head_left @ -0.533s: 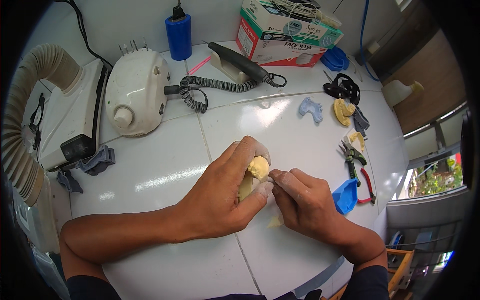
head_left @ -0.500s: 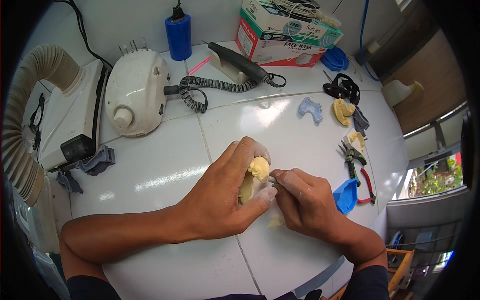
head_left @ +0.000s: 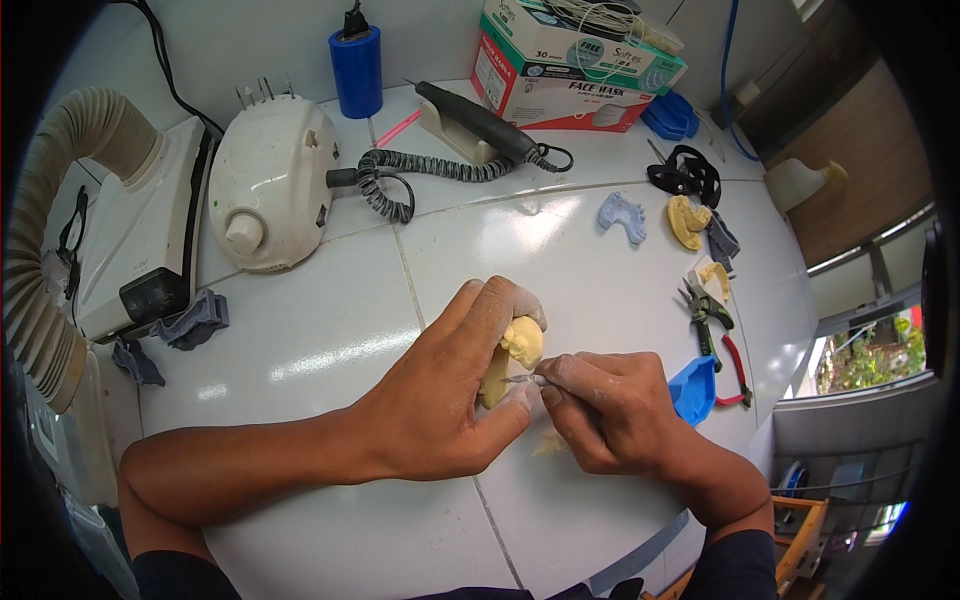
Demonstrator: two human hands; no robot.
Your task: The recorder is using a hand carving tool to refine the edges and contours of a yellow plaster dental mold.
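Note:
My left hand (head_left: 455, 370) is wrapped round a pale yellow dental cast (head_left: 521, 342), held above the tiled table. Its fingers and palm hide much of the cast. My right hand (head_left: 608, 410) pinches a thin metal carving tool (head_left: 522, 379), whose tip reaches the cast's inner side beside the left thumb. Most of the tool's handle is hidden in the right fingers. Pale dust coats the fingertips of both hands. Below them, a small patch of yellow shavings (head_left: 550, 442) lies on the table.
Far left stand a dust extractor (head_left: 130, 240) with a ribbed hose and a white micromotor unit (head_left: 270, 190). Its black handpiece (head_left: 478, 122) rests on a stand near stacked mask boxes (head_left: 560, 95). Rightward lie a blue impression (head_left: 622, 217), a yellow cast (head_left: 687, 221), pliers (head_left: 703, 320) and a blue tray (head_left: 693, 390).
The carving tool's tip has come into sight against the cast, as my right hand shifted slightly. My left thumb has drawn back a little, and the cast has tilted slightly.

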